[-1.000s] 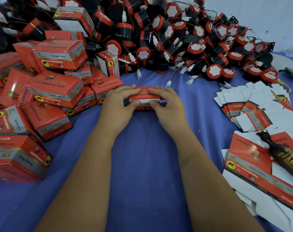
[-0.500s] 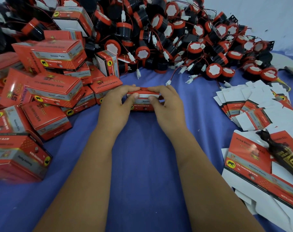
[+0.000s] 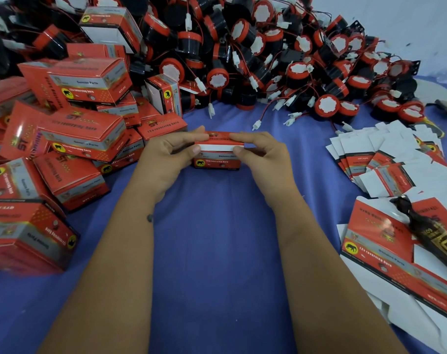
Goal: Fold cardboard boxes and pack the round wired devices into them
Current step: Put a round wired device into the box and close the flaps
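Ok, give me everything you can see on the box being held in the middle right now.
The held box is small, red glossy cardboard with a grey band, a yellow elephant logo and "12v reversing horn" print. It stands on the blue cloth. Its top flap isn't fully tucked: a white strip shows under it. The left hand and right hand grip its ends, thumbs on the white strip.

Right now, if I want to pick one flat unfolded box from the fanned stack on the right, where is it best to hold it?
Probably pinch a white flap edge at the top of the fanned stack of flat boxes, coming from above and the left. The sheets overlap like cards, so those edges stick out free. The left hand and right hand hold the red box.
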Available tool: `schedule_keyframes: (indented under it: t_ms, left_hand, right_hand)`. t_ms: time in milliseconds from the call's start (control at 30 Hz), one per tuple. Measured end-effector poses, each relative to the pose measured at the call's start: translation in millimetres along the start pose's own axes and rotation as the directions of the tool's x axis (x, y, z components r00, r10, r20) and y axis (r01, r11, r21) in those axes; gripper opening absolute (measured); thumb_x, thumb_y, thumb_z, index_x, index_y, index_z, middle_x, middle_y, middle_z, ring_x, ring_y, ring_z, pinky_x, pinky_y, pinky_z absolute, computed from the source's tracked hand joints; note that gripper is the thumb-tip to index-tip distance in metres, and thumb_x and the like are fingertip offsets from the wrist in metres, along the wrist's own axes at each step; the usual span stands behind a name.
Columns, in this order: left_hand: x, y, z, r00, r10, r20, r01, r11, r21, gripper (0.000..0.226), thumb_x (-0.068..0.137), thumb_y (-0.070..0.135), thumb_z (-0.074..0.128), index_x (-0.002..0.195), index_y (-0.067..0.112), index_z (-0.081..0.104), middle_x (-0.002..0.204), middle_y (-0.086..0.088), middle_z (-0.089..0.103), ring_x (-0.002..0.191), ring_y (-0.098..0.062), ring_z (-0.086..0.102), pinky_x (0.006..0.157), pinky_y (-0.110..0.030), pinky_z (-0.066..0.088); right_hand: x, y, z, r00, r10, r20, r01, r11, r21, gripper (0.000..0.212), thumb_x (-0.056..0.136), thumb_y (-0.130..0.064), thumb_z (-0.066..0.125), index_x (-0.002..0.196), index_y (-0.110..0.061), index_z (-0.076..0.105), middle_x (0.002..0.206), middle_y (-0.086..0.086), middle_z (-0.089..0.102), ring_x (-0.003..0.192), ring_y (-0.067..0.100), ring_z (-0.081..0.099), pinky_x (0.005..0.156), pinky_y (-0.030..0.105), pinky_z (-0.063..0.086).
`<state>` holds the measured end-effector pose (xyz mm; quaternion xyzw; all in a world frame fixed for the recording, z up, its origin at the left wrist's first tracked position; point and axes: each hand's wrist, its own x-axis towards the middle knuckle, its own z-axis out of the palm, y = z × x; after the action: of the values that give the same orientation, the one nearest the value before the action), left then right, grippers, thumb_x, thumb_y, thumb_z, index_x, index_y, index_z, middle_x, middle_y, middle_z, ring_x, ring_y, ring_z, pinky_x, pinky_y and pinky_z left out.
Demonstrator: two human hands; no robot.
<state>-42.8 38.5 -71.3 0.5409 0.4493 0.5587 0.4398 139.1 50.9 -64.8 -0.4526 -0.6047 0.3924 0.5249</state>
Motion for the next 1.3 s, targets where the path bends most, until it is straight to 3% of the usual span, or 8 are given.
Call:
schedule_keyframes:
  t_ms: [100, 233, 400, 600, 800, 900, 1100, 1300]
  left_hand:
    - [0.8, -0.4, 0.8, 0.999, -0.001, -0.036, 0.002, 1.0, 0.017, 0.033, 0.096, -0.003, 0.055, 0.101, 0.025, 0.071, 0.105, 0.027, 0.069, 0.11, 0.008, 0.061, 0.084, -0.015, 0.053]
    - [0.9, -1.1, 1.9, 0.997, 0.022, -0.078, -0.019, 0.999, 0.039, 0.032, 0.095, -0.003, 0.057, 0.105, 0.024, 0.071, 0.104, 0.026, 0.069, 0.103, 0.009, 0.063, 0.079, -0.014, 0.053]
    - [-0.3, -0.4, 2.8, 0.996, 0.046, -0.072, -0.042, 0.998, 0.055, 0.033, 0.095, -0.006, 0.057, 0.099, 0.023, 0.072, 0.107, 0.023, 0.069, 0.104, 0.008, 0.064, 0.082, -0.015, 0.054]
    - [-0.8, -0.6, 5.2, 0.991, 0.077, -0.106, -0.07, 0.995, 0.071, 0.028, 0.095, -0.002, 0.059, 0.11, 0.02, 0.07, 0.107, 0.019, 0.069, 0.101, 0.008, 0.065, 0.08, -0.012, 0.052]
    - [-1.1, -0.8, 3.9, 0.994, 0.063, -0.092, -0.056, 0.996, 0.071, 0.029, 0.093, -0.004, 0.061, 0.103, 0.02, 0.071, 0.109, 0.016, 0.069, 0.102, 0.007, 0.065, 0.08, -0.013, 0.052]
    - [-1.9, -0.6, 3.2, 0.995, 0.045, -0.084, -0.04, 0.997, 0.067, 0.028, 0.09, -0.005, 0.064, 0.093, 0.022, 0.073, 0.115, 0.01, 0.069, 0.105, 0.003, 0.065, 0.081, -0.015, 0.053]
    - [-6.1, -0.3, 6.1, 0.987, 0.156, -0.043, -0.129, 0.918, 0.375, 0.032, 0.075, 0.0, 0.081, 0.094, 0.021, 0.068, 0.122, 0.007, 0.065, 0.119, -0.006, 0.059, 0.104, -0.033, 0.048]
    - [-4.6, 1.9, 11.7, 0.963, 0.265, -0.055, -0.198, 0.83, 0.522, 0.049, 0.079, -0.003, 0.075, 0.109, 0.035, 0.067, 0.113, 0.012, 0.061, 0.105, 0.007, 0.056, 0.092, -0.003, 0.039]
  right_hand:
    - [-0.4, -0.3, 0.3, 1.0, 0.011, -0.016, -0.012, 1.0, -0.016, 0.025, 0.09, -0.003, 0.065, 0.096, -0.027, 0.071, 0.11, -0.002, 0.066, 0.095, 0.013, 0.066, 0.08, 0.023, 0.056]
    - [-0.2, -0.3, 1.5, 0.999, 0.009, -0.052, -0.009, 1.0, -0.012, 0.025, 0.088, -0.003, 0.068, 0.087, -0.029, 0.07, 0.102, -0.008, 0.07, 0.081, 0.007, 0.066, 0.073, 0.02, 0.055]
    - [-0.5, 2.6, 4.4, 0.991, -0.098, -0.093, 0.093, 0.994, -0.059, 0.03, 0.084, 0.003, 0.071, 0.085, -0.027, 0.069, 0.102, 0.005, 0.067, 0.097, 0.019, 0.066, 0.084, 0.026, 0.054]
    - [1.9, 2.9, 0.2, 0.994, -0.017, -0.105, 0.011, 0.998, -0.055, 0.023, 0.088, -0.008, 0.07, 0.097, -0.029, 0.072, 0.104, 0.003, 0.068, 0.079, 0.007, 0.062, 0.072, 0.013, 0.05]
    - [0.8, 1.3, 1.0, 0.994, -0.012, -0.11, 0.002, 0.996, -0.094, 0.015, 0.086, -0.007, 0.071, 0.096, -0.018, 0.074, 0.102, 0.0, 0.07, 0.085, 0.014, 0.065, 0.079, 0.023, 0.055]
    - [-0.3, 0.4, 1.0, 0.994, -0.029, -0.107, 0.017, 0.993, -0.115, 0.018, 0.085, -0.004, 0.073, 0.087, -0.022, 0.071, 0.101, 0.005, 0.069, 0.09, 0.025, 0.066, 0.085, 0.037, 0.056]
    - [-2.8, 0.6, -1.2, 0.994, -0.101, -0.047, 0.093, 0.983, -0.157, 0.015, 0.084, 0.001, 0.071, 0.088, -0.014, 0.072, 0.098, 0.005, 0.066, 0.095, 0.021, 0.066, 0.088, 0.038, 0.055]
    - [-3.2, 1.6, 2.3, 0.965, -0.263, 0.001, 0.251, 0.921, -0.298, 0.008, 0.081, 0.0, 0.073, 0.088, -0.004, 0.073, 0.093, 0.003, 0.064, 0.088, 0.013, 0.063, 0.084, 0.03, 0.055]
